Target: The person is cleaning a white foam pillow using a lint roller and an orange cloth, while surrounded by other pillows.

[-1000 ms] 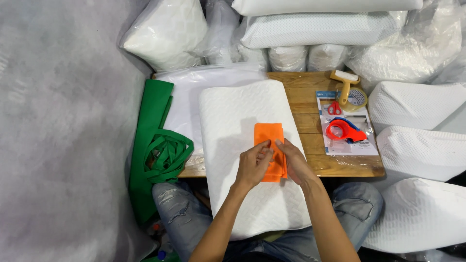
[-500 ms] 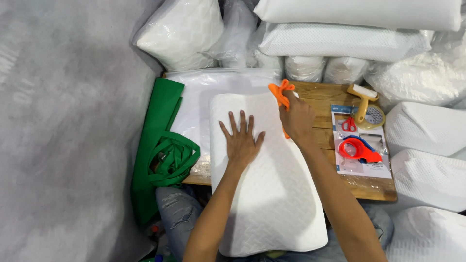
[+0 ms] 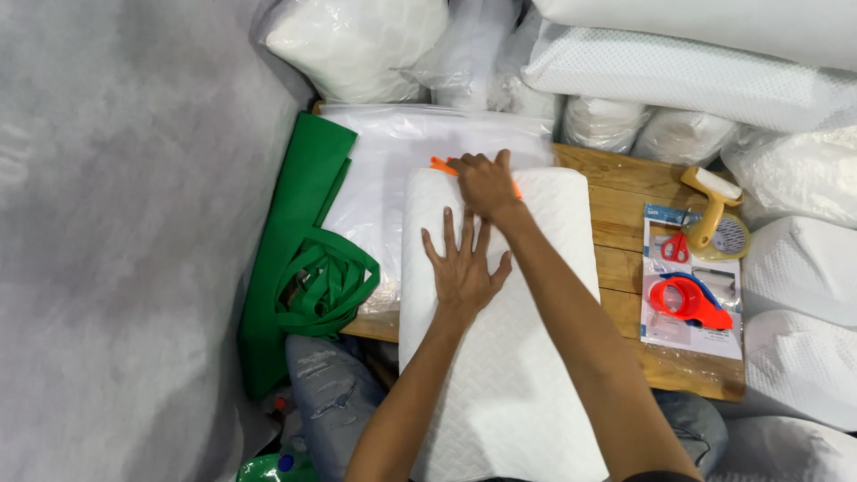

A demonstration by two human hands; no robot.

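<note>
A white quilted pillow (image 3: 527, 357) lies lengthwise from my lap onto the wooden table (image 3: 625, 205). My left hand (image 3: 464, 263) rests flat on it, fingers spread, holding nothing. At the pillow's far end my right hand (image 3: 486, 183) is closed on an orange item (image 3: 440, 164), of which only small bits show past the fingers. Clear plastic bags (image 3: 393, 170) lie under and beyond the pillow's far end.
Green fabric bags with looped handles (image 3: 312, 268) lie at the left. On the right of the table sit red scissors (image 3: 676, 247), a red tape dispenser (image 3: 689, 301) on a printed sheet, and a yellow-handled roller (image 3: 711, 210). Bagged white pillows (image 3: 705, 71) are stacked behind and to the right.
The orange item left the middle of the pillow; my right hand carried it to the far end. My left hand let go and now lies flat on the pillow.
</note>
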